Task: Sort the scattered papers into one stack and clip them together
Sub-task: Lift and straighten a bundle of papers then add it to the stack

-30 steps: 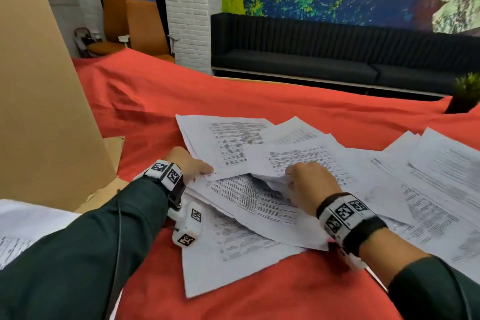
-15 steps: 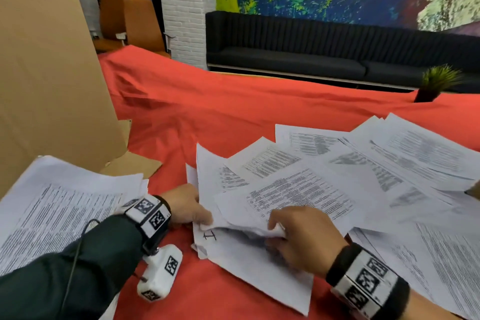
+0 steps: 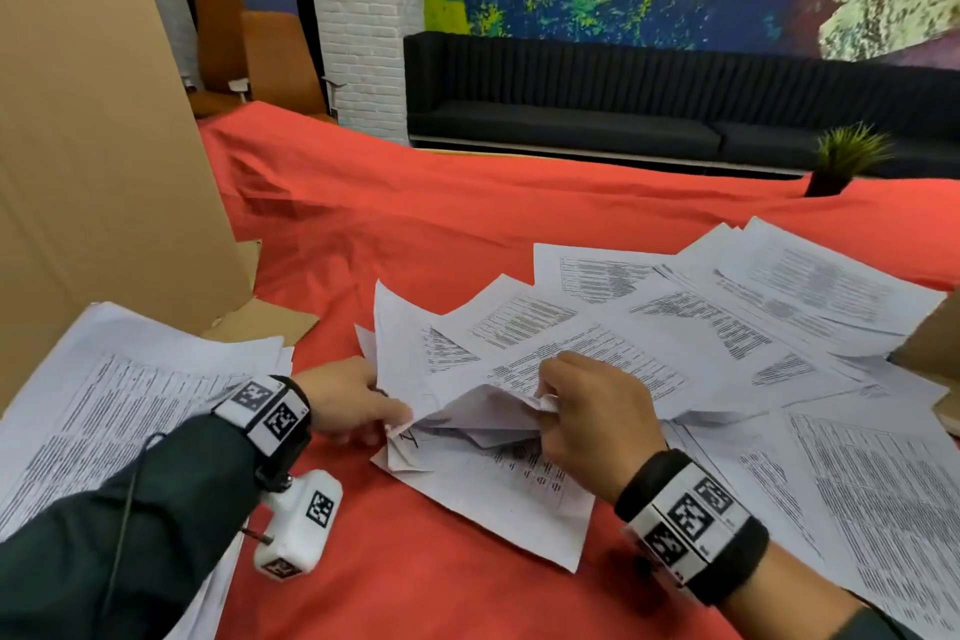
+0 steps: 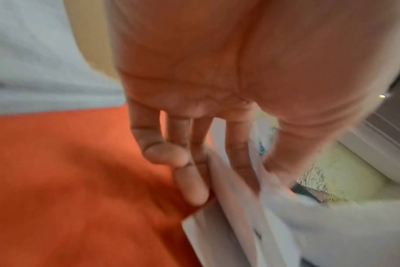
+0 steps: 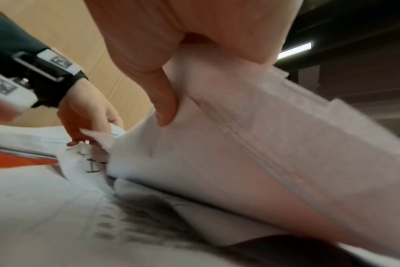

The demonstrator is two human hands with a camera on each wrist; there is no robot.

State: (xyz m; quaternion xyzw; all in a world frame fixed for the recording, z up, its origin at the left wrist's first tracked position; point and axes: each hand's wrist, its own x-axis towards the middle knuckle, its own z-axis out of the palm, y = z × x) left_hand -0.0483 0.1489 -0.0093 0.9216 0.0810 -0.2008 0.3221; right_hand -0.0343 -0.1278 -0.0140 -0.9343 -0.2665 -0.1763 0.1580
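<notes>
Both hands busy in the loose papers [image 3: 597, 353] spread over the red-clothed desk [image 3: 415, 234] from its near middle toward the right edge: left hand [image 3: 348, 400] pinching the left border of a few lifted sheets, right hand [image 3: 587, 421] with grip clamped on a crumpled bunch. Thin, limp and slippery against each other, easily creased, as the crushed fold shows. Probably best taken flat along an edge, thumb above and fingers beneath, then squared before clipping.
</notes>
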